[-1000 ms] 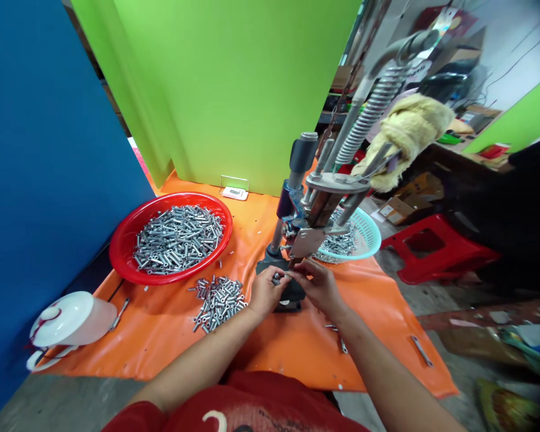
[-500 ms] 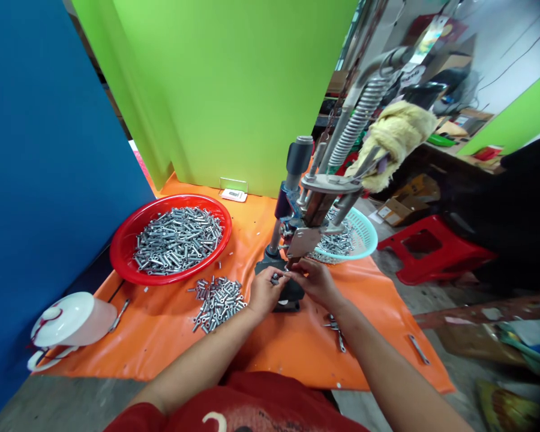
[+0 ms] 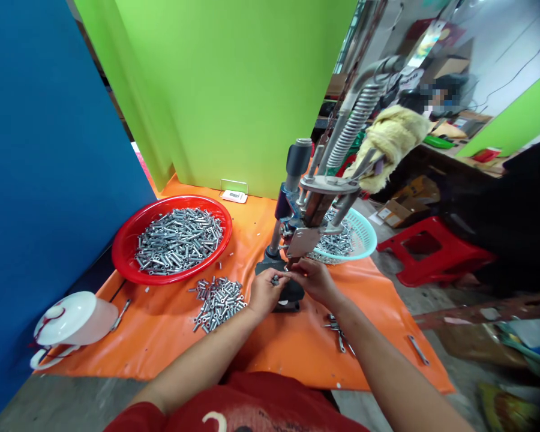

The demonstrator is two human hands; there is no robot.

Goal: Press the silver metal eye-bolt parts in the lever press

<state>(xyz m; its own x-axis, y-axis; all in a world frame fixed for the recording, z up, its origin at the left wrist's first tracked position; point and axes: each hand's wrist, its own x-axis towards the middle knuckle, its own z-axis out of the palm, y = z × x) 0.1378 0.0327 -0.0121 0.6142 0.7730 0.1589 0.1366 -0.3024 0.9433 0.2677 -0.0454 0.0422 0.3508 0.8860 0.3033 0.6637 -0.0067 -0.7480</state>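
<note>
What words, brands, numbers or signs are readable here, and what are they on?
None reads clearly.
Shirt: dark print, too blurred and partly cut off.
Small white object on the table: dark marks, too small.
Box: pale label, too small.

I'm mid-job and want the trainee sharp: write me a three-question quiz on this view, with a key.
1. Which container is partly hidden by the press?
A) red basin
B) pale-blue basket
C) white lidded jug

2. True or false: the left hand holds small metal parts close to the right hand, near the base of the press.

3. What colour is the cloth wrapped on the press?

Key: 1. B; 2. True; 3. Yellow
</note>
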